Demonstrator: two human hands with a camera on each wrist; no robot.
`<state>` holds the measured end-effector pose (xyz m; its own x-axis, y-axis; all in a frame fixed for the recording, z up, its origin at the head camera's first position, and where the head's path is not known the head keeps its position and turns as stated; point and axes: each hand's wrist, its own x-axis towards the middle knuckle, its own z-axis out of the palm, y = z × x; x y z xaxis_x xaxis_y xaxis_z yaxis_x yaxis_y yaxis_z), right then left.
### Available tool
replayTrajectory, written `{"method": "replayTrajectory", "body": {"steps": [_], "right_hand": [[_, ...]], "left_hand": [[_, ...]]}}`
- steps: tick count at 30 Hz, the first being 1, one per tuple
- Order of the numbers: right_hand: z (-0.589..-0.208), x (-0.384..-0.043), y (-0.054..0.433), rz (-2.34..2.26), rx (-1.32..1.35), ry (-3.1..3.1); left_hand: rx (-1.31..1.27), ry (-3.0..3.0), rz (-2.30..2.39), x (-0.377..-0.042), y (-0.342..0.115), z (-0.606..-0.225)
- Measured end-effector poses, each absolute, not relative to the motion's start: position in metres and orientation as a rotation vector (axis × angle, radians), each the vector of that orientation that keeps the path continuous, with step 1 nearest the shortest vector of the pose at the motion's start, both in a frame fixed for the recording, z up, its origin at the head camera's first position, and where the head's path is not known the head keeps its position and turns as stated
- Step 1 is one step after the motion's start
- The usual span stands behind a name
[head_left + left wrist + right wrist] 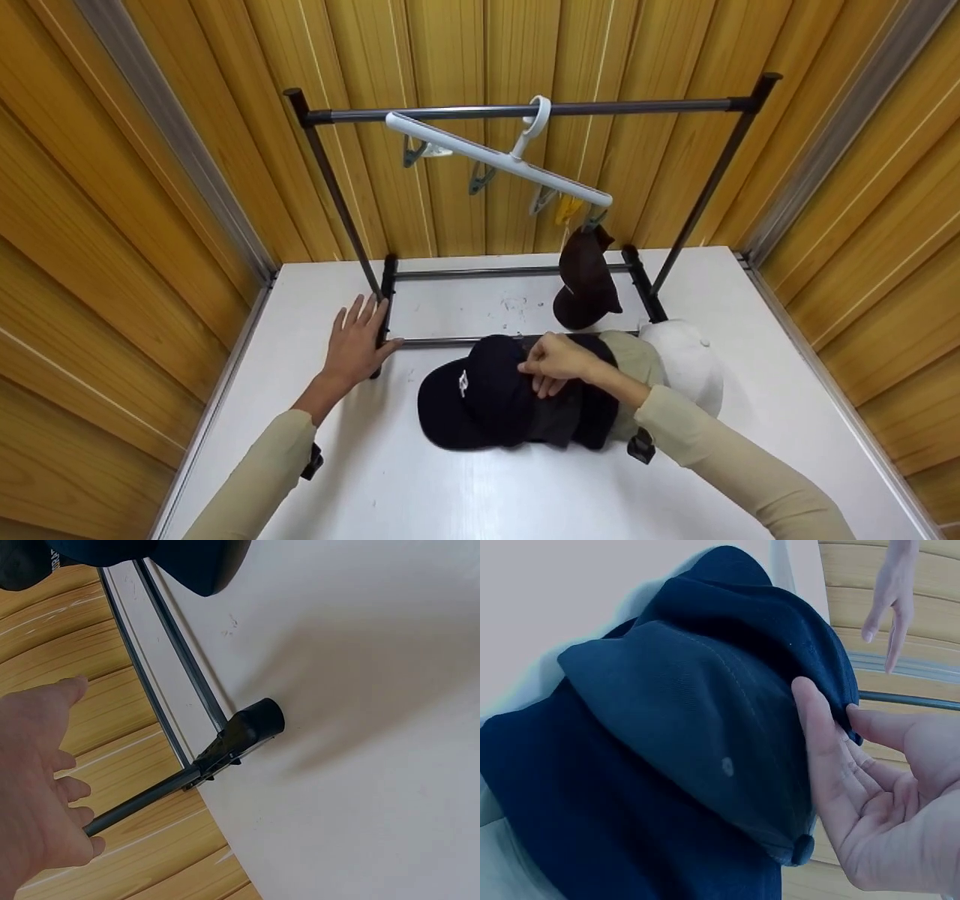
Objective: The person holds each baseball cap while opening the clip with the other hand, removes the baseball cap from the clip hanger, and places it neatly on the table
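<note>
A row of caps lies overlapped on the white surface. At its left end is the navy cap (495, 390), with a white emblem and its brim pointing left. My right hand (555, 360) pinches the rear edge of that cap's crown between thumb and fingers. Tucked behind it, the dark grey cap (682, 712) shows its crown and top button in the right wrist view. My left hand (356, 345) is spread with straight fingers beside the left post of the black rack (341, 199), palm down and holding nothing. It overlaps the post in the left wrist view.
A white hanger (499, 157) with several clips hangs tilted from the rack's top bar. From its right end hangs a dark brown cap (589, 277). Beige (634, 360) and white (686, 364) caps end the row. Wood-patterned panels (112, 225) enclose the surface.
</note>
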<state>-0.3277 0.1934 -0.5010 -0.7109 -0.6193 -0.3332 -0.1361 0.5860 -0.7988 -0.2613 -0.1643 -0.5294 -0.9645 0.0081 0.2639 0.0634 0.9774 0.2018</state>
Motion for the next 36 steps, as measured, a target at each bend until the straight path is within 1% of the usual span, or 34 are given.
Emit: {"method": "replayTrajectory", "body": {"steps": [9, 18, 27, 32, 36], "right_hand": [[-0.497, -0.327, 0.194, -1.043, -0.622, 2.228], [-0.491, -0.334, 0.202, -1.072, -0.661, 2.281], [-0.472, -0.357, 0.234, -1.122, -0.639, 2.389], [-0.46, -0.369, 0.262, -1.302, -0.6, 2.51], [-0.452, -0.379, 0.281, -1.389, -0.625, 2.727]], "left_hand": [[-0.075, -2.862, -0.334, -0.267, -0.162, -0.527], [-0.138, -2.924, -0.244, -0.277, -0.149, -0.519], [-0.279, -2.916, -0.122, -0.301, -0.114, -0.488], [-0.373, -2.893, -0.115, -0.312, -0.086, -0.471], [-0.434, -2.912, -0.099, -0.32, -0.06, -0.461]]}}
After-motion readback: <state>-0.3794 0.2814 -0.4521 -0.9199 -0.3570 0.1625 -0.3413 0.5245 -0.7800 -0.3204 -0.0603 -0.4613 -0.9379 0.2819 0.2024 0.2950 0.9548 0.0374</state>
